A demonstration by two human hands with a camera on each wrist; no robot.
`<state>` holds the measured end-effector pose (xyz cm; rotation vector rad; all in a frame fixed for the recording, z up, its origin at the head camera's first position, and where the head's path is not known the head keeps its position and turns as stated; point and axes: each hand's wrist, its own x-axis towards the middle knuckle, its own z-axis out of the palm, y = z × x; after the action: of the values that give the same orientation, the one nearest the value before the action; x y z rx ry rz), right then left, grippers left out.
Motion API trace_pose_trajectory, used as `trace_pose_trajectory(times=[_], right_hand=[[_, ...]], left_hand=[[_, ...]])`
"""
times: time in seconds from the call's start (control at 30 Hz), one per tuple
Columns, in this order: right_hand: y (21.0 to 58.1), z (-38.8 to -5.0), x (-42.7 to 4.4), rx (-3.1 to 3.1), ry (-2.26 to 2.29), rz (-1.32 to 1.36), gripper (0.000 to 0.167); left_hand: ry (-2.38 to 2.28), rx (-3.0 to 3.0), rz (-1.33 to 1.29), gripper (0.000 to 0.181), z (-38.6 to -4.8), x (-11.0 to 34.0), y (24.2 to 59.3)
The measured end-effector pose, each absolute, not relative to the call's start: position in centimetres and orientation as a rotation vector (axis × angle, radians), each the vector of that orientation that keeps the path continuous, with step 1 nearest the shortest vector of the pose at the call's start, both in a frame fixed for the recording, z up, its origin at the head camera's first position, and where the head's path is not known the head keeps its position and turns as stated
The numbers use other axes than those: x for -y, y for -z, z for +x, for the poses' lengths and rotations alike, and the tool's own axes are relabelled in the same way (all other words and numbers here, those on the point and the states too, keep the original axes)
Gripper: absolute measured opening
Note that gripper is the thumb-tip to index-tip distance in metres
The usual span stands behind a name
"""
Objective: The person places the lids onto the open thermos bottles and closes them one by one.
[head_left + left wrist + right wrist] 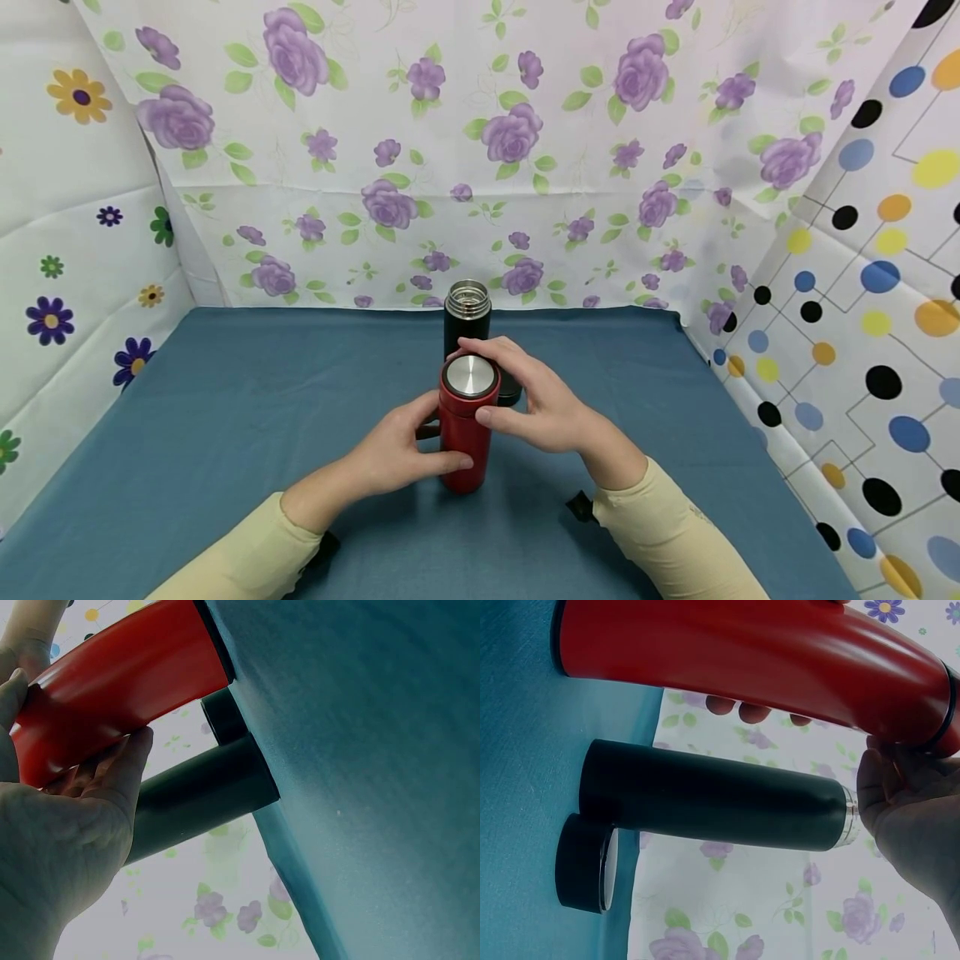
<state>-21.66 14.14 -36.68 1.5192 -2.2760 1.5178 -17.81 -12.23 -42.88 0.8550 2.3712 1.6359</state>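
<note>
A red thermos flask (467, 437) stands upright on the table. My left hand (393, 446) grips its body from the left, thumb across the front. Around the flask's cap (471, 375), with its silver disc top, my right hand (547, 408) holds with thumb in front and fingers behind. Just behind stands a black thermos flask (712, 796) without its cap, its bare steel threaded neck (468, 298) showing. The loose black cap (581, 862) lies on the table against that flask's base; in the head view the right hand partly covers it.
A blue cloth (225, 400) covers the table. Purple-flowered sheeting (420, 125) hangs along the back edge, with a flowered sheet (67, 250) at the left and a dotted sheet (862, 333) at the right.
</note>
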Motion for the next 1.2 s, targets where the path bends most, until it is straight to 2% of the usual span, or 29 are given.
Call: trace_pose_trajectory(times=[1.2], right_hand=[[36.78, -21.85, -14.41, 2.322, -1.528, 1.395, 0.062]], left_hand=[[-1.634, -2.396, 0.831, 0.066, -17.85, 11.76, 43.18]])
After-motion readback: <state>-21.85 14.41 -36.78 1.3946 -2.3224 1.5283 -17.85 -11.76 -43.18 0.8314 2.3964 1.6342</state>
